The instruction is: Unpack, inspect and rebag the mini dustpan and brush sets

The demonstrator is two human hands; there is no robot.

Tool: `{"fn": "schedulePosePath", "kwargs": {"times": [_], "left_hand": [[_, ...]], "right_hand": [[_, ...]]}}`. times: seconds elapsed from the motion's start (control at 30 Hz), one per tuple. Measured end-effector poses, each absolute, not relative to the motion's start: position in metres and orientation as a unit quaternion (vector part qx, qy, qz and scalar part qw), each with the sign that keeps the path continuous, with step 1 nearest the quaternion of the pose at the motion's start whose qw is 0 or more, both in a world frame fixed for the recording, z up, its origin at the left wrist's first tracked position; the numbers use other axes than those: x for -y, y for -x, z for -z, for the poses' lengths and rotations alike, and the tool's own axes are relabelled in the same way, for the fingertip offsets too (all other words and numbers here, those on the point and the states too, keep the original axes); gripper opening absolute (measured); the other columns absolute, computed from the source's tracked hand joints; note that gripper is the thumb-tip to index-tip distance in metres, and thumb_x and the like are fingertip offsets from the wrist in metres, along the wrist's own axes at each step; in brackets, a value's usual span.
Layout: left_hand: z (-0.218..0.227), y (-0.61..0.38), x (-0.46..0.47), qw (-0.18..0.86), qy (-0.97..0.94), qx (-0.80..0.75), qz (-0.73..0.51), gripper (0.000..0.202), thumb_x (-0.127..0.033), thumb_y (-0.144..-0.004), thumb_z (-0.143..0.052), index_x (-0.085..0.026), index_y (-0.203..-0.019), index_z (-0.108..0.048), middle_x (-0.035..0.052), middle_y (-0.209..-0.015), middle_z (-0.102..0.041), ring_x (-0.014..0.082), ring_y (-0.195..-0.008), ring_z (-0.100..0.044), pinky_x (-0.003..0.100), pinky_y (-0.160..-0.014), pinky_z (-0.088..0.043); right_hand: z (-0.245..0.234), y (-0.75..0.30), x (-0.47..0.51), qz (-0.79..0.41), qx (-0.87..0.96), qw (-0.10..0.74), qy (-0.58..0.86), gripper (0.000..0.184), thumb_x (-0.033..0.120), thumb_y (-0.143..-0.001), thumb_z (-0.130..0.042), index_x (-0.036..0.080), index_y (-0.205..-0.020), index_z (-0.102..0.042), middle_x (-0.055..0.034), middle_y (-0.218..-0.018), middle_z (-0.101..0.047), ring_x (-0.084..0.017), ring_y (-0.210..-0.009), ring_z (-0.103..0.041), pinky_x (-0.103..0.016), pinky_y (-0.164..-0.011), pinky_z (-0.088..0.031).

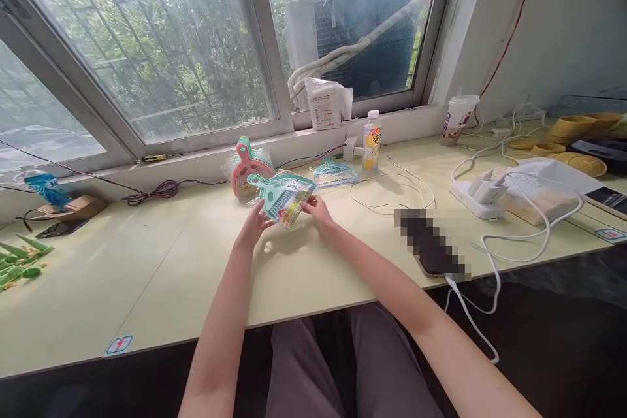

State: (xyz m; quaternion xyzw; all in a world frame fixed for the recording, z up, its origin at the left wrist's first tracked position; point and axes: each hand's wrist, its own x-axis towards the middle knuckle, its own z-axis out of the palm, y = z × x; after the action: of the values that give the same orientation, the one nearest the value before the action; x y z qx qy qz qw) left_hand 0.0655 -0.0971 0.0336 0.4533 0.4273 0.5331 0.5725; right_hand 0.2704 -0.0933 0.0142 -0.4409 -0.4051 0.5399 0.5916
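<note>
Between both hands, just above the table [206, 287], is a mint-green mini dustpan and brush set [284, 199] in clear plastic with a printed card. My left hand [251, 223] grips its left edge near the handle, thumb in front. At the right edge my right hand [317, 210] pinches the wrapping. Behind it, a stack of similar wrapped sets [247, 170], pink at the front and green behind, leans by the window wall. Another wrapped set [336, 172], blue-green, lies flat to the right of the held one.
A juice bottle [371, 140] and a tissue pack [326, 104] stand at the back. On the right are a phone [431, 245], a power strip [475, 201] with white cables and a drink cup [458, 119]. Green plastic pieces [22, 261] lie far left.
</note>
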Motion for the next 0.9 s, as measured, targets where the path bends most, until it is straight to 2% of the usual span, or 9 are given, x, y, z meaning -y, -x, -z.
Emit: {"fn": "schedulePosePath", "kwargs": {"times": [0.07, 0.2, 0.27, 0.47, 0.73, 0.9], "left_hand": [[-0.034, -0.064, 0.097, 0.571, -0.470, -0.426, -0.521, 0.053, -0.055, -0.080, -0.065, -0.019, -0.119, -0.062, 0.0117, -0.111, -0.071, 0.0264, -0.100, -0.068, 0.041, -0.083, -0.057], [-0.026, -0.055, 0.091, 0.512, -0.462, -0.498, -0.526, 0.046, -0.052, -0.070, -0.075, -0.014, -0.094, -0.068, 0.0089, -0.083, -0.071, 0.0213, -0.082, -0.068, 0.035, -0.076, -0.056], [-0.022, -0.052, 0.089, 0.501, -0.460, -0.509, -0.526, 0.046, -0.052, -0.066, -0.078, -0.013, -0.089, -0.069, 0.0077, -0.079, -0.070, 0.0197, -0.077, -0.067, 0.033, -0.073, -0.056], [-0.026, -0.058, 0.092, 0.528, -0.485, -0.461, -0.523, 0.055, -0.046, -0.064, -0.083, -0.015, -0.107, -0.068, 0.0098, -0.097, -0.072, 0.0205, -0.084, -0.069, 0.037, -0.080, -0.056], [-0.025, -0.054, 0.084, 0.473, -0.382, -0.494, -0.622, 0.022, -0.033, -0.082, -0.065, -0.015, -0.095, -0.066, 0.0112, -0.094, -0.072, 0.0180, -0.080, -0.070, 0.035, -0.078, -0.056], [-0.038, -0.034, 0.092, 0.392, -0.331, -0.506, -0.693, 0.024, -0.033, -0.088, -0.055, -0.016, -0.104, -0.062, 0.0132, -0.100, -0.071, 0.0223, -0.092, -0.071, 0.040, -0.084, -0.056]], "right_hand": [[-0.016, -0.276, 0.091, -0.576, 0.373, 0.600, 0.412, 0.022, 0.010, -0.079, -0.067, 0.021, -0.087, -0.050, 0.0011, -0.082, -0.067, -0.012, -0.078, -0.067, -0.028, -0.082, -0.058], [-0.018, -0.286, 0.089, -0.606, 0.388, 0.570, 0.397, 0.026, 0.005, -0.077, -0.068, 0.020, -0.091, -0.053, 0.0008, -0.078, -0.068, -0.014, -0.071, -0.069, -0.033, -0.078, -0.061], [-0.016, -0.288, 0.088, -0.605, 0.395, 0.567, 0.395, 0.025, 0.004, -0.076, -0.068, 0.018, -0.092, -0.056, 0.0007, -0.077, -0.069, -0.014, -0.070, -0.069, -0.033, -0.077, -0.062], [-0.011, -0.292, 0.082, -0.575, 0.376, 0.577, 0.442, 0.017, 0.007, -0.075, -0.073, 0.015, -0.083, -0.060, -0.0008, -0.074, -0.068, -0.012, -0.062, -0.068, -0.029, -0.069, -0.063], [-0.021, -0.295, 0.077, -0.596, 0.415, 0.553, 0.407, 0.027, 0.008, -0.064, -0.084, 0.015, -0.068, -0.058, -0.0009, -0.065, -0.067, -0.014, -0.056, -0.067, -0.028, -0.056, -0.063], [-0.027, -0.308, 0.074, -0.598, 0.401, 0.559, 0.412, 0.032, 0.010, -0.061, -0.087, 0.015, -0.069, -0.056, -0.0012, -0.067, -0.067, -0.015, -0.057, -0.067, -0.033, -0.062, -0.064]]}}
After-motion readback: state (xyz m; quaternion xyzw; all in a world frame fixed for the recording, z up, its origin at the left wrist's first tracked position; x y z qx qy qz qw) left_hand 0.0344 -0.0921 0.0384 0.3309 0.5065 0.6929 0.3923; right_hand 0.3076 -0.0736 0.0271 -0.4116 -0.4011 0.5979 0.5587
